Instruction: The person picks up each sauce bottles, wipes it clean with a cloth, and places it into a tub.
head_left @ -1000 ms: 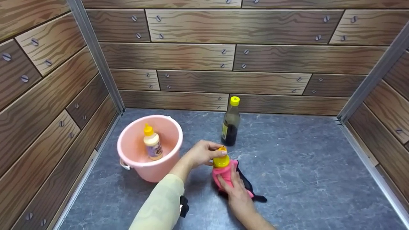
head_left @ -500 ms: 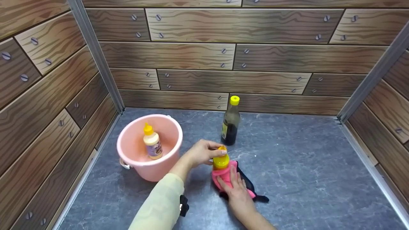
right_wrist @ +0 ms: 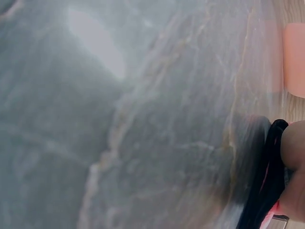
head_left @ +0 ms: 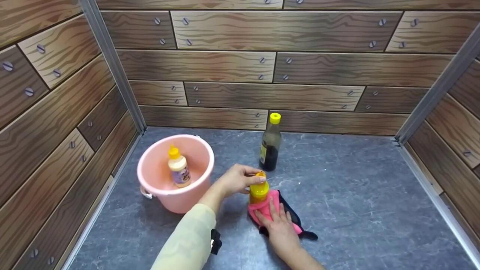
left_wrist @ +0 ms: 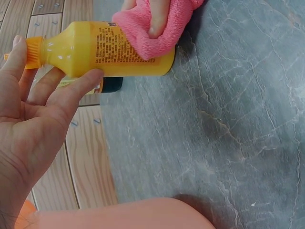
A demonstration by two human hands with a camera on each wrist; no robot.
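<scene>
A yellow squeeze bottle (head_left: 259,193) stands in the middle of the floor. My left hand (head_left: 239,180) holds its orange cap between thumb and fingers; the left wrist view shows more fingers along the bottle's neck and shoulder. Around the bottle's lower part lies a pink terry cloth (head_left: 267,210) with a black back and a black tail. My right hand (head_left: 279,228) rests on that cloth with fingers spread and fairly straight, pressing it to the bottle. From the left wrist view, printed lettering shows on the yellow bottle (left_wrist: 81,45) above the cloth (left_wrist: 147,33).
To the left, a pink bucket (head_left: 150,183) holds a cream bottle (head_left: 178,167) with a yellow nozzle. Behind the hands stands a dark sauce bottle (head_left: 270,146) with a yellow cap. Wood-patterned walls (head_left: 225,67) bound the grey marbled floor (head_left: 367,195).
The pink cloth has slid slightly down the yellow bottle, baring more of it, and its black tail has shifted a little right and down. My left hand stays on the cap.
</scene>
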